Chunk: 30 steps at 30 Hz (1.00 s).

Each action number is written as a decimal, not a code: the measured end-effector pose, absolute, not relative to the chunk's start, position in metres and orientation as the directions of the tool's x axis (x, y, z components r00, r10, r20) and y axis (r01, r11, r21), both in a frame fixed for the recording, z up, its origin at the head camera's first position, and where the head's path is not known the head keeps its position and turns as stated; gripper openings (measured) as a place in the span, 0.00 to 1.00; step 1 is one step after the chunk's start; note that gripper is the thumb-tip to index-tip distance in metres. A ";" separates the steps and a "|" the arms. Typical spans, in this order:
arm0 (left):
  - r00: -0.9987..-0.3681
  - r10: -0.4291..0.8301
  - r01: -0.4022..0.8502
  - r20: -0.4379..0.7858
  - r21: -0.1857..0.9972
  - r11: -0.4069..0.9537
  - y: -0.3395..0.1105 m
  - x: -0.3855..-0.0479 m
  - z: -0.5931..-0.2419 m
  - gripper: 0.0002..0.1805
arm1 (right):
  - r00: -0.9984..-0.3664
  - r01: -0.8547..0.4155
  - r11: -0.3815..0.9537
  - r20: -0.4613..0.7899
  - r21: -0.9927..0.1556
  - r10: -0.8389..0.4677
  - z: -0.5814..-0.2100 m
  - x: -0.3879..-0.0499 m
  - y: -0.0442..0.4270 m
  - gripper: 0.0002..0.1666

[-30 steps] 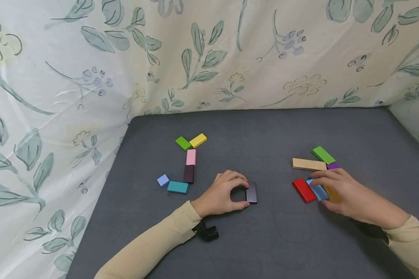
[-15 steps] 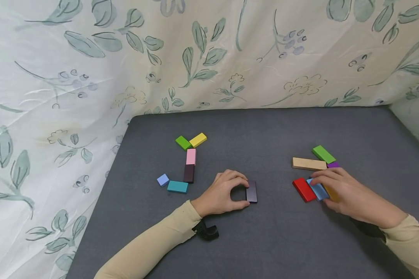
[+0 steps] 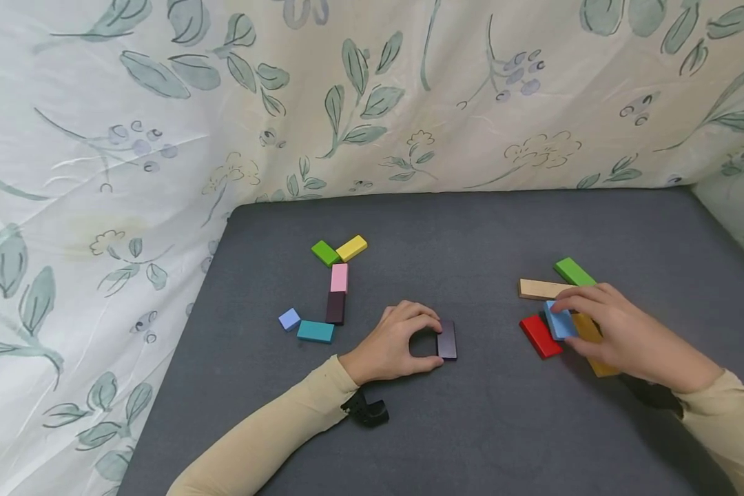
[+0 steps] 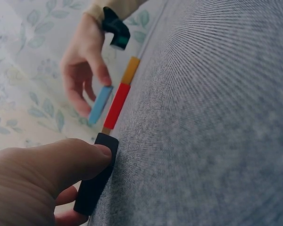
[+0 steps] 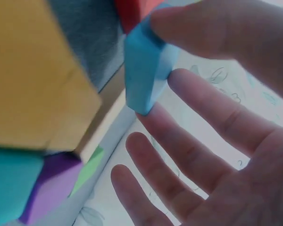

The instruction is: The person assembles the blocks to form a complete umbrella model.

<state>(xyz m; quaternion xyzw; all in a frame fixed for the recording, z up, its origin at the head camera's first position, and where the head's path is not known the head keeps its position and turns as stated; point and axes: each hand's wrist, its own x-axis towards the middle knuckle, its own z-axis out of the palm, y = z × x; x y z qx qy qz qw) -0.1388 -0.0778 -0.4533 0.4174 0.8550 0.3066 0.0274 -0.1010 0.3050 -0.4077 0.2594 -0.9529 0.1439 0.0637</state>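
Observation:
My left hand [image 3: 393,344] pinches a dark block [image 3: 446,340] by its two ends, thumb at the near end and fingers at the far end; the block lies on the table. Over the cluster at the right, my right hand [image 3: 626,337] pinches a light blue block [image 3: 559,321] between thumb and fingertips. In the left wrist view this light blue block [image 4: 101,104] is up off the table. Close by lie a red block [image 3: 540,337] and an orange-yellow block [image 3: 595,344], the latter partly covered by the right hand. A purple block [image 5: 52,186] shows in the right wrist view.
A natural wood block [image 3: 542,289] and a green block [image 3: 573,271] lie behind the right hand. At the left, a row holds green, yellow, pink [image 3: 339,277], dark brown and teal [image 3: 315,331] blocks, with a small blue block [image 3: 289,319] beside it. A floral curtain [image 3: 372,103] borders the grey table.
My right hand has lifted the light blue block from between the red and orange-yellow blocks and shifted it slightly away from me. The left hand and its dark block have stayed put.

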 end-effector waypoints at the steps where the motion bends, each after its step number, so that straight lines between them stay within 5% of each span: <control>1: -0.650 0.730 0.697 0.210 0.547 0.463 -0.078 -0.139 -0.453 0.21 | -0.859 -0.510 0.824 0.198 -0.245 -0.473 -0.407 -0.103 0.303 0.32; 30: -0.682 0.697 0.687 0.224 0.523 0.504 -0.077 -0.139 -0.451 0.24 | -0.830 -0.541 0.706 0.155 -0.458 -0.536 -0.403 -0.164 0.196 0.23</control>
